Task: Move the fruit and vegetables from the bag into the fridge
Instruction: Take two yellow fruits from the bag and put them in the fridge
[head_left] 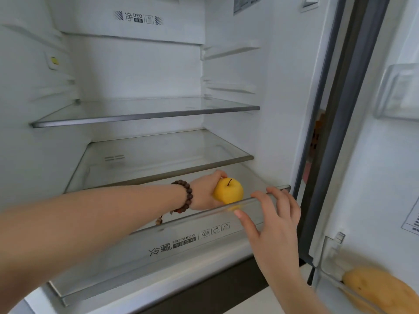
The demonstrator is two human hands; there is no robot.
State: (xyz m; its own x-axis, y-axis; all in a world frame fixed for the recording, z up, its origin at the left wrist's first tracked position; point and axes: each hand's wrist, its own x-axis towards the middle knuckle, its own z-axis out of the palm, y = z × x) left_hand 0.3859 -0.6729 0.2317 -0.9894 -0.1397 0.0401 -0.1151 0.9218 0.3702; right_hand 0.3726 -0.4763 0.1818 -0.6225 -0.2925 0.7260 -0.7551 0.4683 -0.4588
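The left hand [205, 192] grips a yellow apple [228, 191] over the pulled-out crisper drawer [158, 248]; the right hand [275, 220] grasps its front rim. A yellow fruit [376, 290] lies in the door bin [328, 257].

This looks like a home kitchen, seen from in front of an open household fridge [136, 71]. Its white interior has a DEO label [138, 18] at 12 o'clock, two glass shelves [145, 115] at the centre, and at 6 o'clock a clear crisper drawer [181, 243] printed FRESHBOX with fruit and vegetable icons. The open door at 3 o'clock carries a clear door bin [328, 252] at 5 o'clock, which holds a yellow fruit [381, 288].
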